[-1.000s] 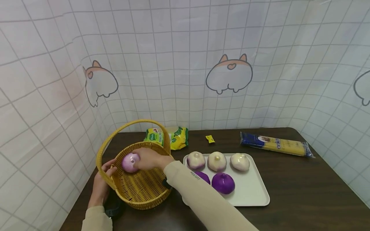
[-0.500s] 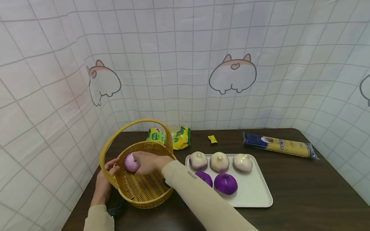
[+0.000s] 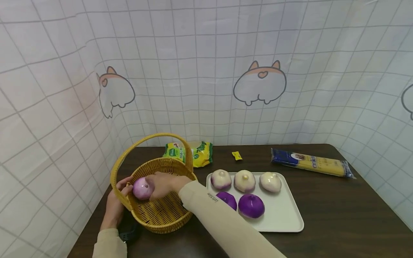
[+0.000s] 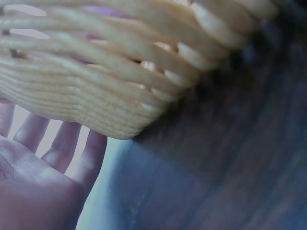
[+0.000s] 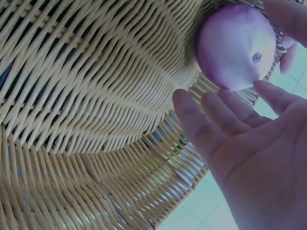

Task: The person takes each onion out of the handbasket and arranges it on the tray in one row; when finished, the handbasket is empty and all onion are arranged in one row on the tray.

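A pale purple onion [image 3: 142, 189] lies inside a yellow wicker basket [image 3: 162, 226], against its left wall. My right hand [image 3: 165, 184] reaches into the basket beside the onion. In the right wrist view the fingers of the right hand [image 5: 249, 134] are spread and nearly straight, their tips right at the lower side of the onion [image 5: 235, 48]. My left hand [image 3: 115, 204] holds the basket's left rim near the foot of the handle. From the left wrist, that hand's fingers [image 4: 62, 143] run up behind the woven wall [image 4: 96, 91].
Right of the basket a white tray [image 3: 282, 215] bears several white and purple onions [image 3: 251, 206], one partly behind my right sleeve. Behind stand a green-yellow packet [image 3: 202, 154], a small yellow wrapped piece [image 3: 237, 155] and a long pasta packet [image 3: 311, 163]. The basket handle [image 3: 155, 135] arches overhead.
The onion has shifted slightly left and down toward the basket's left wall. My right hand's fingers have come off its top to its right side. The left hand stays at the rim.
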{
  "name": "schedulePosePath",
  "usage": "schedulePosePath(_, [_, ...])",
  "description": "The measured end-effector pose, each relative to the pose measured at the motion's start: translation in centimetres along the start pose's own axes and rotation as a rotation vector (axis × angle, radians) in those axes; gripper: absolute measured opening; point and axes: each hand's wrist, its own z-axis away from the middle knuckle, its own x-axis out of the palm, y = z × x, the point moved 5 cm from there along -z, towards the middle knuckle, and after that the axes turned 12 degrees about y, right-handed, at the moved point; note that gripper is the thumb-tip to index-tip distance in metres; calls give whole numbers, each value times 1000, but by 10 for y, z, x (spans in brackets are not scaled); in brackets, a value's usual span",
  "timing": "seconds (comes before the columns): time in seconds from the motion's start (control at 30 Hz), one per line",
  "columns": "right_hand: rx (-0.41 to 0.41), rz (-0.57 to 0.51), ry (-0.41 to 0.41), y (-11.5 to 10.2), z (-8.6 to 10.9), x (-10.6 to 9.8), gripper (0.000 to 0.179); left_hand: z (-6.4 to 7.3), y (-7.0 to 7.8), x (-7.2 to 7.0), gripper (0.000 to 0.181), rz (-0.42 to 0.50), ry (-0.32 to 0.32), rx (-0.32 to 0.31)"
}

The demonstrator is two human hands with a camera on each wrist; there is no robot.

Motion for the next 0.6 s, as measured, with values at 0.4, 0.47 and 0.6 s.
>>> schedulePosePath(0.4, [-74,4,-2,-13,-7,11,71,1,0,-2,47,-20,17,-8])
schedulePosePath(0.47, [-70,11,-6,-15,-6,11,73,1,1,-3,46,-29,24,-6])
schedulePosePath(0.6, [-46,12,-16,-19,-4,11,77,1,2,-2,46,-50,26,1])
